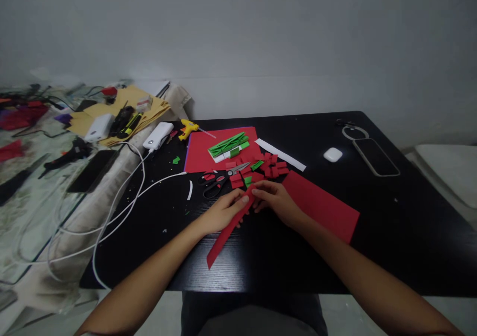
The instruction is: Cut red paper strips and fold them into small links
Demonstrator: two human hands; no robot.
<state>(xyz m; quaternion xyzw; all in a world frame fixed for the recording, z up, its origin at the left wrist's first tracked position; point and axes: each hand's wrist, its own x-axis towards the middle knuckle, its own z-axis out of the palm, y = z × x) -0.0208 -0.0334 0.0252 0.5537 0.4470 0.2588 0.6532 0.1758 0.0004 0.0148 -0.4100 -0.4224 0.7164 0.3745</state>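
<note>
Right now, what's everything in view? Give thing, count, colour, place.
Table: one, black, centre
Wall: one, grey, behind
Chair: one, white, right
Red strip: one, red, in hand
Sheets: at least two, red, far and right
Folded pieces: many, mostly red, beyond hands
Green bundle: one, green, far sheet
Scissors: one, black-handled, left of pieces
Glue gun: one, yellow, far left
Long strip: one, white, far middle
Case: one, white, right
Phone: one, dark, right
Power banks: two, white, left
Cables: uncounted, white, left
Envelopes: uncounted, tan, left
Clutter: uncounted, mixed, left
Left hand: one, bare, on strip
Right hand: one, bare, on strip
</note>
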